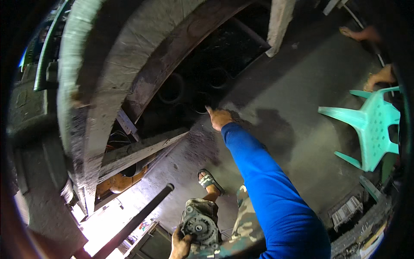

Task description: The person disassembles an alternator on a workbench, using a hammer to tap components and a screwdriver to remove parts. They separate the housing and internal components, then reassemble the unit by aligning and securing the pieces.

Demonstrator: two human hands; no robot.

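Note:
My left hand [181, 244] is closed on the edge of a greasy, round cast-metal housing [201, 228], its thumb on the face. The part has a hole in the middle and looks like an alternator housing; it is held low, close to my camouflage trousers [246, 218]. My right hand [220, 118], at the end of a blue sleeve, reaches far forward over the floor. Its index finger is stretched out and nothing shows in its grasp; the other fingers are partly hidden. Just beyond the fingertip, dark ring shapes [171, 88] lie in deep shadow under the bench.
A worn wooden bench [172, 30] curves across the upper left. A dark bar [142, 216] juts up at lower left. At right stands a light green plastic chair [375, 123], near another person's bare feet [379, 78]. My sandalled foot [210, 181] rests on the concrete floor [297, 168].

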